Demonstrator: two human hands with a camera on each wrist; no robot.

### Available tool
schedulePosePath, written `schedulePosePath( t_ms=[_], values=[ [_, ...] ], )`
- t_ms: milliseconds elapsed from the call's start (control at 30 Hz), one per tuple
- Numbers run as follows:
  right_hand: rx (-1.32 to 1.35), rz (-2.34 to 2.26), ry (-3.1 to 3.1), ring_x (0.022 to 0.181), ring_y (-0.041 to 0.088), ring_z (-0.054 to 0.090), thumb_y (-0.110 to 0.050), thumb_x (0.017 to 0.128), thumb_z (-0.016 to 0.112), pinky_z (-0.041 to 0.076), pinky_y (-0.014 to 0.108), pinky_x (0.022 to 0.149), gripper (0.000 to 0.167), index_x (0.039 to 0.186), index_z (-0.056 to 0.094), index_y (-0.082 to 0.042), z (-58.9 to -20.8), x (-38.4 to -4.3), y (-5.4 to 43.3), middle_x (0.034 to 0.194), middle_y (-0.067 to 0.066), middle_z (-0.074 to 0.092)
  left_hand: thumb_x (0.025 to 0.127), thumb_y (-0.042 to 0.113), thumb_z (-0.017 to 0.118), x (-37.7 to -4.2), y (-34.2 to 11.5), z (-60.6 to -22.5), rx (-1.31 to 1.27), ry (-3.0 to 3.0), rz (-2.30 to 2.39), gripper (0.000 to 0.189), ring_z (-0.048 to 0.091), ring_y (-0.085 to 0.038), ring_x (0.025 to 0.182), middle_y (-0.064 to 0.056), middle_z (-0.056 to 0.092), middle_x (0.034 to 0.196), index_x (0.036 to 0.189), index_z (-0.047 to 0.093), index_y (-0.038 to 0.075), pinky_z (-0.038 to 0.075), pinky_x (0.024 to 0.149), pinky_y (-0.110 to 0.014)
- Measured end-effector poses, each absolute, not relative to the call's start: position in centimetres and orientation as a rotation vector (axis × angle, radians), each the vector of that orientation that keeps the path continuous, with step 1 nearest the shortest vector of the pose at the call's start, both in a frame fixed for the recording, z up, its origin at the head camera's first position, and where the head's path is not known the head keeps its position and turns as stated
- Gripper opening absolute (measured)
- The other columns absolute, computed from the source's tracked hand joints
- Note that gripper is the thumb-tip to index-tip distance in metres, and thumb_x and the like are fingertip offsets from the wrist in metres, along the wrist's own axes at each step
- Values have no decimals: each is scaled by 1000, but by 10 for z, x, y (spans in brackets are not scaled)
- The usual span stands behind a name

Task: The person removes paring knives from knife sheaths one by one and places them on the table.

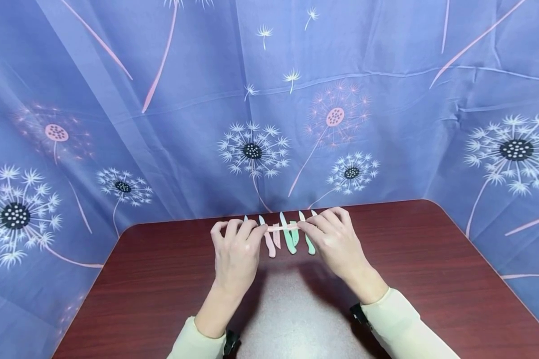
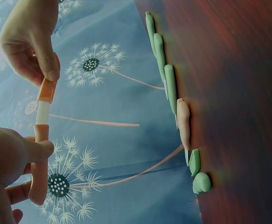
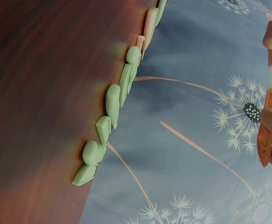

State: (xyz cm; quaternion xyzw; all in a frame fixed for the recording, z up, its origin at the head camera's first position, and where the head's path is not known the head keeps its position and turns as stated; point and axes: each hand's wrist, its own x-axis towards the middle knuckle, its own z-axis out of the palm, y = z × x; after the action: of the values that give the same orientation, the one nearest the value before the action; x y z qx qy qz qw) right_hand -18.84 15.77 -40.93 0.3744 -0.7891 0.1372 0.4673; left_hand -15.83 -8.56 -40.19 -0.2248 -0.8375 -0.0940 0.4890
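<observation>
Both hands hold a pink paring knife level above the far part of the table. My left hand (image 1: pixel 238 249) grips its handle (image 2: pixel 40 172), thumb along the side. My right hand (image 1: pixel 337 244) pinches the pink blade sheath (image 3: pixel 268 135) between thumb and fingers. A short stretch of white blade (image 2: pixel 42 113) shows between handle and sheath; the tip is hidden inside the sheath. Below them in the head view lie another pink knife (image 1: pixel 270 246), a pink sheath (image 1: pixel 276 238), a green knife (image 1: pixel 289 242), a green sheath (image 1: pixel 295 235) and a second green knife (image 1: pixel 311 246).
More knives and sheaths continue the row along the table's far edge, partly covered by the hands in the head view. The dark red wooden table (image 1: pixel 161 279) meets a blue dandelion-print curtain (image 1: pixel 184 149) behind and at both sides.
</observation>
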Motion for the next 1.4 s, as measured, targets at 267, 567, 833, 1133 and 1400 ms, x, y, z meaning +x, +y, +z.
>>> schedulePosePath(
  t_ms=[267, 567, 833, 1133, 1400],
  values=[
    [915, 361, -1914, 79, 23, 61, 1, 95, 65, 48, 54, 87, 20, 105, 78, -11, -406, -191, 158, 92, 0, 71, 90, 1, 76, -159, -87, -400, -539, -2028, -222, 18, 63, -28, 89, 0, 70, 93, 102, 82, 13, 40, 92, -58],
    [904, 359, -1942, 81, 23, 62, -1, 95, 68, 48, 54, 89, 18, 105, 79, -11, -406, -190, 159, 94, 0, 72, 97, -2, 67, -160, -87, -398, -538, -2026, -226, 22, 62, -28, 88, 0, 70, 92, 100, 82, 13, 41, 92, -58],
    [899, 364, -1925, 80, 24, 62, -3, 97, 67, 48, 54, 88, 17, 105, 80, -10, -406, -191, 161, 94, 1, 73, 93, -4, 69, -160, -88, -397, -534, -2031, -222, 23, 62, -28, 89, 0, 70, 92, 100, 82, 14, 41, 92, -58],
    [888, 360, -1933, 80, 25, 63, -7, 95, 72, 48, 54, 88, 13, 105, 80, -9, -406, -191, 163, 94, 2, 74, 92, 0, 74, -160, -90, -398, -520, -2025, -221, 19, 63, -28, 89, 1, 69, 91, 101, 82, 15, 41, 92, -58],
    [880, 343, -1956, 82, 25, 63, -11, 98, 69, 49, 52, 86, 14, 107, 80, -8, -405, -191, 165, 95, 3, 74, 92, 2, 74, -161, -93, -398, -504, -2029, -230, 18, 63, -29, 89, 0, 68, 90, 100, 82, 16, 43, 90, -56]
  ],
)
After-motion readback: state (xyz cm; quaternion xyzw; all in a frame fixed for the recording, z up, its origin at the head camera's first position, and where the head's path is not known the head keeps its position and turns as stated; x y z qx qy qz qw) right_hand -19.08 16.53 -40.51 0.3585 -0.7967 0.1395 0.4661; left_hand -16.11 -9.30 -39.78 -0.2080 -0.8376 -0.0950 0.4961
